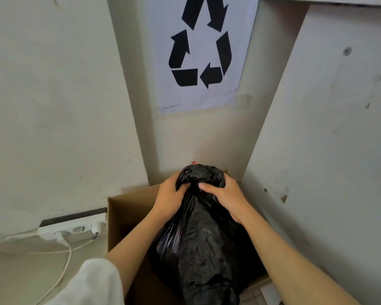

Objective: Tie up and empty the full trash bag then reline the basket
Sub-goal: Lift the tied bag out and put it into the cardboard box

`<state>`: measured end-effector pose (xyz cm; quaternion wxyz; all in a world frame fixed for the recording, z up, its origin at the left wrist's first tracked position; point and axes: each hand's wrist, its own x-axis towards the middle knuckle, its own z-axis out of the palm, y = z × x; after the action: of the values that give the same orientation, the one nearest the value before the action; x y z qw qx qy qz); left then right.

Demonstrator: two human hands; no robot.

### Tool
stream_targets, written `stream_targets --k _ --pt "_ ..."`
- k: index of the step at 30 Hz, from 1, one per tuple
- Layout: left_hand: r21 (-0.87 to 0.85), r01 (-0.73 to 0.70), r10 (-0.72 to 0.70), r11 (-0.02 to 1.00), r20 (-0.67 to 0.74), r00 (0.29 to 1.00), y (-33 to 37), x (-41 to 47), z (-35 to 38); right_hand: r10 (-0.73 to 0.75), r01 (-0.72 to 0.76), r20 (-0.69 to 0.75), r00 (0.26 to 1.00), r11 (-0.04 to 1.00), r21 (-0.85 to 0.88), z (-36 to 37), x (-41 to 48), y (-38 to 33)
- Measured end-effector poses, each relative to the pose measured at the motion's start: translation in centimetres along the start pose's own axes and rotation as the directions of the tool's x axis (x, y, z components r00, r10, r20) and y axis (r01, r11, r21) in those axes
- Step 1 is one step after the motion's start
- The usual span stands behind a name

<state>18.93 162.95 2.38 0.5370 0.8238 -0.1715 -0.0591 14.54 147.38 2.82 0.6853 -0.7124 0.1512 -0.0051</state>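
At the gathered neck of the crinkled black plastic trash bag (198, 249), your left hand (168, 195) and right hand (224, 194) both clench the film, with the fingers curled round it from either side and the thumbs close together at the near face. Held so, the neck is choked off and the mouth cannot spill. A bunched puff of plastic stands above your fists. Knot present or not: cannot tell, because your fingers cover that spot.

The bulging bag body hangs below the grip, inside the open brown cardboard box (123, 214) set in the recess against the far wall. Judgement: the box is the drop point, since a white paper sheet with a black recycling symbol (202, 51) is stuck on the wall directly above it. The bag bottom is hidden, so contact with the box floor is unconfirmed.

Left of the box, a white power strip (73, 227) lies at the foot of the left wall with a white cable (66, 260) plugged in, apart from the bag. A loose white sleeve (92, 282) covers your left upper arm.
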Motion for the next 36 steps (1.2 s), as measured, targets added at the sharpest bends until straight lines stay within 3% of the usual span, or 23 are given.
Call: stream_targets --k 6,8,11,15,18,20,22,24,27,29,31,33,36 --pt "-0.090 0.159 -0.154 0.983 0.058 0.986 -1.6 -1.9 -2.3 0.148 -0.058 0.283 0.948 0.951 -0.304 0.3 0.8 1.2" --pt "-0.045 0.176 -0.177 0.983 -0.042 0.983 -3.4 -4.0 -3.5 0.188 -0.039 0.349 0.918 0.919 -0.391 1.3 0.6 1.4" --pt "0.219 0.205 -0.145 0.954 -0.263 0.954 -7.3 -7.4 -5.8 0.260 -0.014 0.389 0.884 0.846 -0.533 2.9 0.8 1.2" --pt "0.383 0.380 -0.217 0.842 -0.404 0.889 -10.0 -9.8 -7.1 0.303 0.126 0.296 0.906 0.474 -0.872 4.8 0.6 1.4" --pt "0.178 0.391 -0.300 0.903 -0.392 0.870 -10.0 -10.1 -6.9 0.160 0.186 0.233 0.959 0.264 -0.947 6.1 0.1 1.2" --pt "0.041 0.417 -0.372 0.908 -0.381 0.846 -10.5 -10.0 -7.0 0.066 0.134 0.151 0.986 0.209 -0.969 6.3 0.2 0.9" --pt "-0.035 0.450 -0.427 0.892 -0.384 0.818 -10.9 -10.4 -7.2 0.065 0.097 0.120 0.991 0.287 -0.953 6.2 0.0 0.2" --pt "-0.040 0.456 -0.435 0.889 -0.386 0.813 -10.8 -10.6 -7.2 0.073 0.007 0.046 0.996 0.459 -0.888 5.5 -0.1 -1.3" --pt "-0.039 0.442 -0.417 0.896 -0.416 0.808 -10.3 -10.5 -7.1 0.101 -0.146 -0.106 0.989 0.750 -0.645 4.1 -0.7 -4.1" --pt "-0.038 0.437 -0.411 0.899 -0.424 0.807 -10.1 -10.2 -7.2 0.078 -0.169 -0.201 0.976 0.856 -0.489 3.2 -0.8 -5.6" --pt "-0.057 0.440 -0.421 0.896 -0.421 0.803 -10.0 -9.8 -7.3 -0.004 -0.120 -0.271 0.963 0.891 -0.437 3.0 -0.8 -6.8" --pt "-0.089 0.447 -0.440 0.890 -0.420 0.794 -9.8 -9.6 -7.5 -0.138 -0.046 -0.310 0.941 0.853 -0.519 3.6 -1.1 -7.3" --pt "-0.207 0.461 -0.505 0.863 -0.378 0.776 -10.3 -9.3 -7.9 -0.328 0.030 -0.250 0.911 0.657 -0.753 5.7 -1.6 -5.9"
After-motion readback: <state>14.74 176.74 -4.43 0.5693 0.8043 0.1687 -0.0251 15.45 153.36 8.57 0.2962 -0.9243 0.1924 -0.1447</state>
